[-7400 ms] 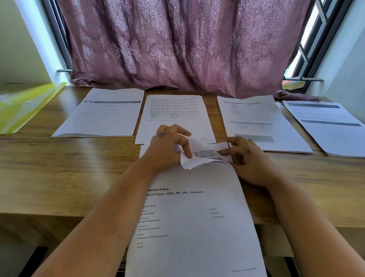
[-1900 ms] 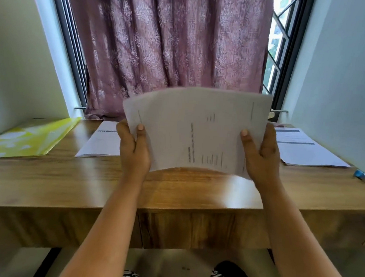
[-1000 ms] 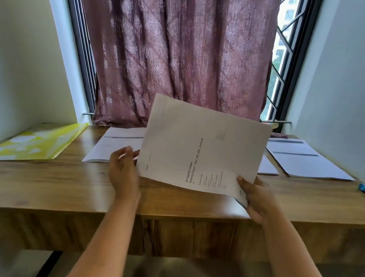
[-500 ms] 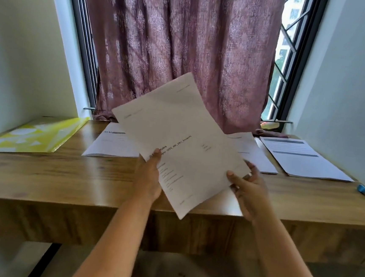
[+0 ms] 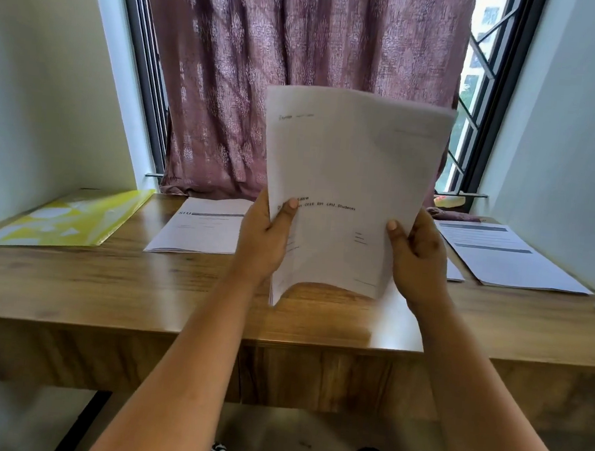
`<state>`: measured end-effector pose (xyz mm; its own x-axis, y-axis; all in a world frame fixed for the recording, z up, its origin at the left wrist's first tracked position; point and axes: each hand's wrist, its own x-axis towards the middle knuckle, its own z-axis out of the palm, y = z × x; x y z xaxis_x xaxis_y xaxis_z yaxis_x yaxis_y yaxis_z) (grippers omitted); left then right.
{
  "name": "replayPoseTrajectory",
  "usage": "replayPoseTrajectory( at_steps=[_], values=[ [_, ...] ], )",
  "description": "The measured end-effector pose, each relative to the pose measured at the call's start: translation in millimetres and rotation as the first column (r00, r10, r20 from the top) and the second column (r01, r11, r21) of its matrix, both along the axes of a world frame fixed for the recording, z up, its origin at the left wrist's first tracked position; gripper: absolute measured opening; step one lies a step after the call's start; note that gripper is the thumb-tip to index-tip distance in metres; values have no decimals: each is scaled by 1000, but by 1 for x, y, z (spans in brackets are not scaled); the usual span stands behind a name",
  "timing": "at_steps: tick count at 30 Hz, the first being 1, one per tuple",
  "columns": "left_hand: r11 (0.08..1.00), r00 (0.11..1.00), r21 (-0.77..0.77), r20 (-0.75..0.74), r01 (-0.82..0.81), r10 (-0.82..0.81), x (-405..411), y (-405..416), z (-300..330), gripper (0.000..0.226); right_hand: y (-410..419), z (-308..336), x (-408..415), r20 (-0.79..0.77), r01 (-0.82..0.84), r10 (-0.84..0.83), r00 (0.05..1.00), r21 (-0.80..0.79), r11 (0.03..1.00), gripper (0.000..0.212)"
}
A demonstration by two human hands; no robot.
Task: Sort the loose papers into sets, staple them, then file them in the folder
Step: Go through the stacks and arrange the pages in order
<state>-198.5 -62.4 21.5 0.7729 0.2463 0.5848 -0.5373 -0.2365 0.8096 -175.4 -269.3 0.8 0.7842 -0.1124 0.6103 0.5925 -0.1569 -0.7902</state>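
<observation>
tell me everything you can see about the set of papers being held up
The set of papers is several white printed sheets, held upright above the wooden desk. Small dark text crosses the front page; the bottom edge curls. The left hand and right hand grip its lower sides, thumbs in front.

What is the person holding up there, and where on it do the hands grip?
A set of papers, held upright over the desk. The left hand grips its lower left edge, the right hand its lower right edge, thumbs on the front.
</observation>
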Motion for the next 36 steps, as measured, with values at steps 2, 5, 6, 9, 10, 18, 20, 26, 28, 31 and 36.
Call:
replayPoseTrajectory(
  at_steps=[2, 5, 6, 9, 10, 18, 20, 26, 28, 31, 36],
  values=[
    [997, 986, -47, 149, -67, 73, 3, -1, -4, 21, 2, 0, -3, 61, 63, -63, 996, 1, 998, 17],
    [994, 973, -98, 217, -58, 78, 4, -6, -20, 19, 1, -13, -2, 37, 119, -117, 992, -58, 991, 16],
    [995, 976, -50, 198, -81, 89, 5, -9, -30, 17, 1, -21, -1, -9, 107, -108, 994, -75, 991, 18],
    [998, 997, 18, 52, -56, 55, 5, -19, -57, 16, 2, -46, 1, -146, 57, -70, 987, -86, 995, 24],
    [999, 999, 6, 22, -40, 40, 7, -21, -62, 18, 2, -47, 1, -168, 60, -72, 983, -78, 995, 25],
    [1000, 1000, 29, -19, -2, 3, 6, -17, -71, 23, 1, -50, -1, -239, 48, -59, 969, -53, 997, 21],
    [998, 993, 36, -104, 59, -55, 4, -17, -80, 22, 3, -62, -5, -302, 31, -47, 952, -56, 998, 24],
    [996, 983, -9, -162, 92, -92, 2, -12, -85, 19, 0, -64, -8, -342, 63, -73, 937, -42, 997, 30],
    [993, 958, 81, -279, 89, -63, 4, -8, -95, 21, -1, -66, -7, -406, 58, -80, 910, -67, 996, 31],
    [993, 950, 85, -308, 83, -53, 6, 1, -95, 21, -9, -60, -2, -446, -11, 6, 895, -9, 1000, 29],
    [955, 929, 246, -364, 168, -69, 2, 33, -59, 20, -25, -17, 2, -381, -93, 243, 892, 372, 923, 38]
  ],
)
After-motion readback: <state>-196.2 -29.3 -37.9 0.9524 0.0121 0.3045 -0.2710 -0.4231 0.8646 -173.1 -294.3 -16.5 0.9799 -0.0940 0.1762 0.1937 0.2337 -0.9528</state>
